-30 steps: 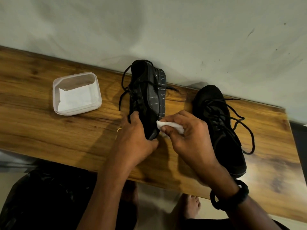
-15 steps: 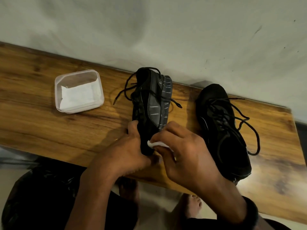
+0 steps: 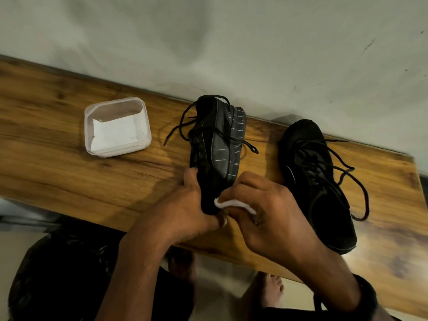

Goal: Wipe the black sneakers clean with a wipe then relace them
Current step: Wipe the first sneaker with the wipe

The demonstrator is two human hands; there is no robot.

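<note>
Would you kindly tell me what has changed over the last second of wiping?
The right hand slid the wipe from the sole edge of the tipped sneaker round toward its near end, closer to the left hand. Nothing was picked up or let go. The left hand still grips that end; the other sneaker and the tub stay put on the bench.

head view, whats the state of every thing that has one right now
tipped sneaker, on its side, sole facing right, laces loose
second sneaker, upright on the bench, laces untied
wipe, bunched, pressed on the tipped sneaker's near end
plastic tub, lidless, white sheets inside
left hand, grips the tipped sneaker
right hand, pinches the wipe
</note>
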